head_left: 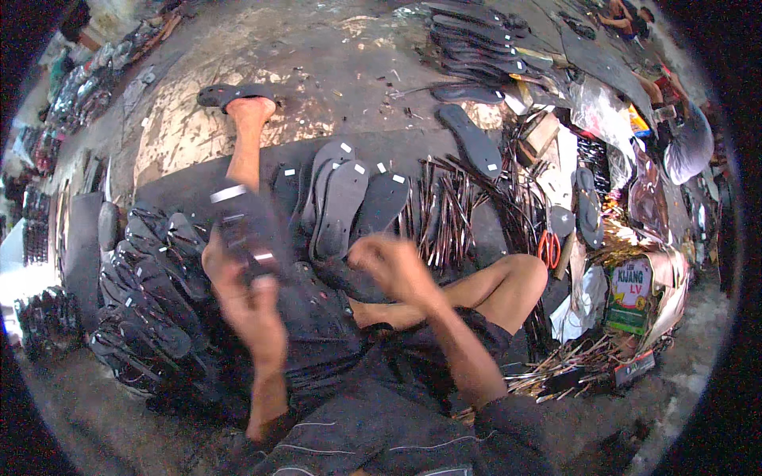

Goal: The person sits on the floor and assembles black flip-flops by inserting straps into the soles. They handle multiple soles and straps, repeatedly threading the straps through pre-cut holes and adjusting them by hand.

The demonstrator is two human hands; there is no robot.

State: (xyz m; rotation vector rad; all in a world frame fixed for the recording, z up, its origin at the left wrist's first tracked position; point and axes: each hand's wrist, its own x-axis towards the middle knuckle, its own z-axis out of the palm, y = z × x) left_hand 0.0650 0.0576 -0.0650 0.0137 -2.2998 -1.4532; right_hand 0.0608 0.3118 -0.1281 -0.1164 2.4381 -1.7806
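Currently: dark sole up in the left hand, right hand apart from it

Nearest first. Left hand (250,311) is raised over the lap; its grip pinches a dark sole (244,226) by the near end, the rest angled up and away. Blur hides whether one layer or more is held. Right hand (389,266) hangs beside it, fingers curled, clear of the held sole; cannot tell whether that grip pinches anything small.

Handling note (judgement): pinch near the edge, steady the far end before pressing or bending, and keep the holes in view. The piece probably flexes, so a single-ended hold may let it wag. Two-handed support looks safer.

Just beyond the hands, stacked soles (343,202) lie on a dark sheet (178,176), several overlapping, some with white patches. Right of them: a bundle of thin dark strips (444,218). Left: a heaped pile of sandals (147,282). Farther right, orange-handled scissors (548,250) beside scrap and a green-and-white package (629,297).

Farther out, bare floor (349,51), grey with pale, stained patches. A row of soles (476,44) lies across it; a co-worker (686,147) sits at the far right, partly cut off by the fisheye rim.
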